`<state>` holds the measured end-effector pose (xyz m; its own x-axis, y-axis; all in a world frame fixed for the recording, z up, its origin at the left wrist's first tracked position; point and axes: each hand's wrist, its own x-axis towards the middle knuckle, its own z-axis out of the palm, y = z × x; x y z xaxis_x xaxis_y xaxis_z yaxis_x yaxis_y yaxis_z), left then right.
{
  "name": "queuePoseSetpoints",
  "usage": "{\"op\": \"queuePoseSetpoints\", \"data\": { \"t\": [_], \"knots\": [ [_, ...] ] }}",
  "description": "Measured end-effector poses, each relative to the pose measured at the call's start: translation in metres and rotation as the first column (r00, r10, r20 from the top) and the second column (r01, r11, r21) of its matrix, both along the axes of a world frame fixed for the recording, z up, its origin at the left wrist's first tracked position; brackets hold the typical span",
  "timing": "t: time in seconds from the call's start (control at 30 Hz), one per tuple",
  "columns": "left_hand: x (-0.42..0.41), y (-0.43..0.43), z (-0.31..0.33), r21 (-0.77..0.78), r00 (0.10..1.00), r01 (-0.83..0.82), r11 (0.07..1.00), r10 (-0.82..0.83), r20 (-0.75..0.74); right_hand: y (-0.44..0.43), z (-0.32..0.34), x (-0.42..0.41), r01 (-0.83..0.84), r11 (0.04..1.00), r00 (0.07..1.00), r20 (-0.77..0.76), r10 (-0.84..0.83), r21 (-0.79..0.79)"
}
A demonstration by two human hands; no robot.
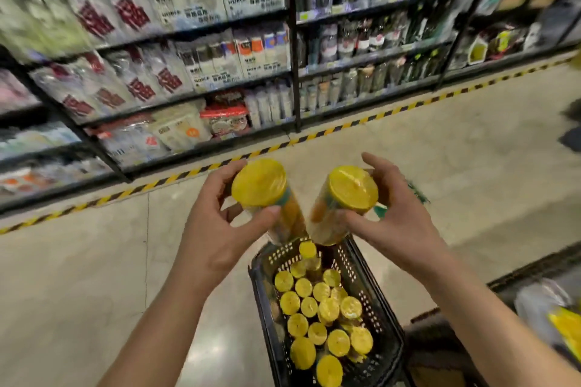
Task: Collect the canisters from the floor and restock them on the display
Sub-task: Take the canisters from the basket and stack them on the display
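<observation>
while basket (pixel 388 317) sits below, l hand (pixel 217 229) & r hand (pixel 397 223) fingers each grasp a canister (pixel 267 195)

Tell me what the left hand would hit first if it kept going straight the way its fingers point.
The left hand, gripping a yellow-lidded canister, points up and rightward at the other canister in the right hand. Those two would likely meet first, though depth is unclear.
</observation>
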<state>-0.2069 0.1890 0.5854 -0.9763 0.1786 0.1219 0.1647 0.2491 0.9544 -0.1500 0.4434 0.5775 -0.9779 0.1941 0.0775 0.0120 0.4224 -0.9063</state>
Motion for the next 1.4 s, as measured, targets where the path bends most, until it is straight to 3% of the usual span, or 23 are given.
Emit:
{"op": "queuePoseSetpoints", "data": {
  "t": [0.33,0.5,0.73,0.97,1.17,1.27,1.4],
  "knots": [
    [0.034,0.053,0.177,0.195,0.993,0.101,0.975,-0.086,-0.084,0.032,0.203,0.062,0.178,0.961,0.941,-0.247,-0.23,-0.213],
    [0.051,0.089,0.219,0.209,0.963,0.243,0.947,-0.21,-0.167,0.052,0.232,0.108,0.283,0.909,0.886,-0.281,-0.37,-0.305],
    [0.082,0.143,0.232,0.244,0.879,0.475,0.846,-0.443,-0.175,0.068,0.251,0.185,0.497,0.829,0.772,-0.307,-0.557,-0.255],
    [0.13,0.211,0.225,0.236,0.716,0.697,0.677,-0.677,-0.17,0.076,0.247,0.282,0.808,0.565,0.502,-0.304,-0.81,-0.17],
    [0.186,0.266,0.221,0.223,0.572,0.815,0.534,-0.802,-0.17,0.089,0.239,0.363,0.927,0.328,0.27,-0.286,-0.919,-0.18],
    [0.214,0.294,0.223,0.222,0.503,0.857,0.465,-0.848,-0.167,0.105,0.233,0.396,0.951,0.243,0.186,-0.276,-0.943,-0.19],
    [0.245,0.341,0.22,0.175,0.437,0.895,0.41,-0.884,-0.165,0.136,0.227,0.434,0.956,0.203,0.146,-0.259,-0.955,-0.209]
  ]
}}
